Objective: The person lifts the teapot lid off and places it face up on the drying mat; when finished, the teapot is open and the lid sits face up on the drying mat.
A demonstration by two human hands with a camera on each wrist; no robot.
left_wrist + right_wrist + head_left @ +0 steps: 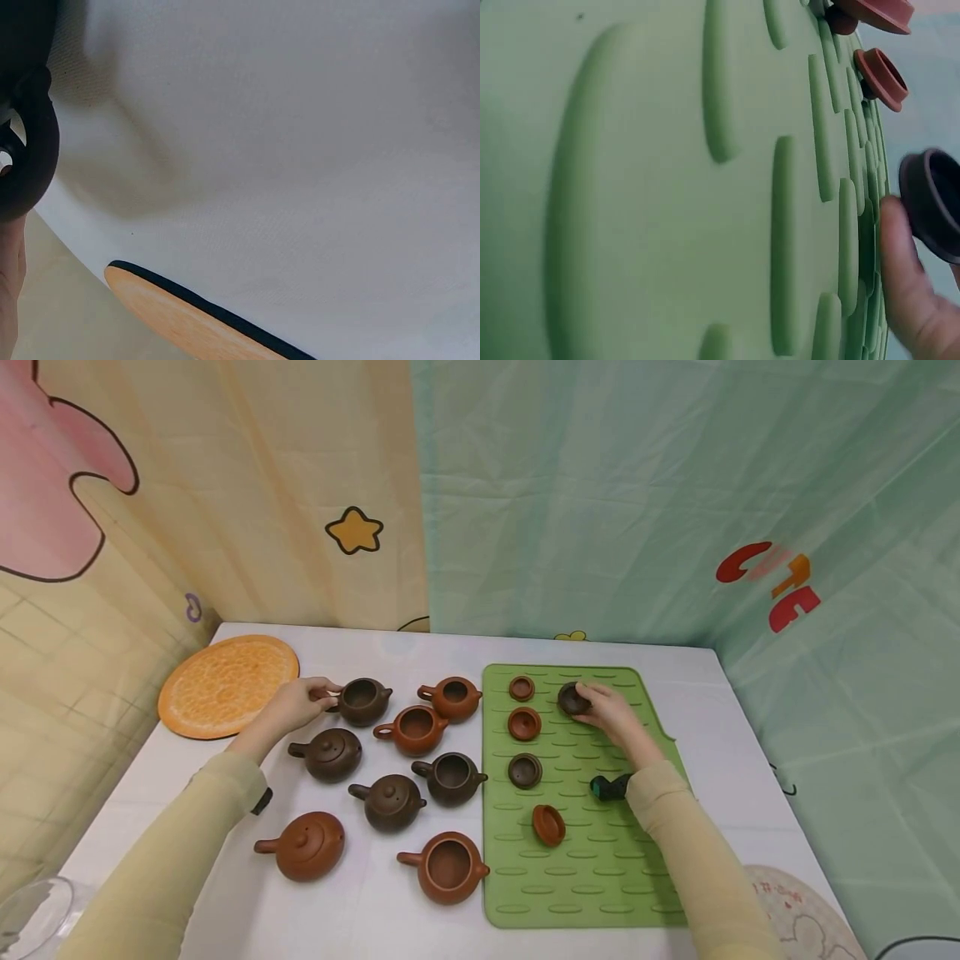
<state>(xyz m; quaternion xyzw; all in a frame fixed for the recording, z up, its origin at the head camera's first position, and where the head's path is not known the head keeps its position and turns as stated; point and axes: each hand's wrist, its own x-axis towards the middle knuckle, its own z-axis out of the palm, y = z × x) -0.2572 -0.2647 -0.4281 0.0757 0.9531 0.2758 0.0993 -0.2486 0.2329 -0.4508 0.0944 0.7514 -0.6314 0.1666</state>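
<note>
At the back left, my left hand [309, 700] grips the handle of a dark brown lidless teapot [363, 703]. In the left wrist view the loop of the dark handle [43, 142] shows at the left edge, with part of the hand below it. Over the back of the green mat, my right hand [606, 714] pinches a dark teapot lid [572, 700], its hollow underside facing up. Beside it on the mat are a small red-brown lid [522, 688], a larger red-brown lid [524, 724], a dark lid [525, 771] and a tilted red-brown lid [549, 826].
Lidded teapots, two dark [330, 755] [392, 803] and one red-brown [309, 847], stand at left. Lidless ones, red-brown [454, 699] [417, 731] [449, 868] and dark [451, 779], stand along the green mat [585, 893]. A round bread-patterned mat [228, 685] lies back left, a clear container [37, 910] front left.
</note>
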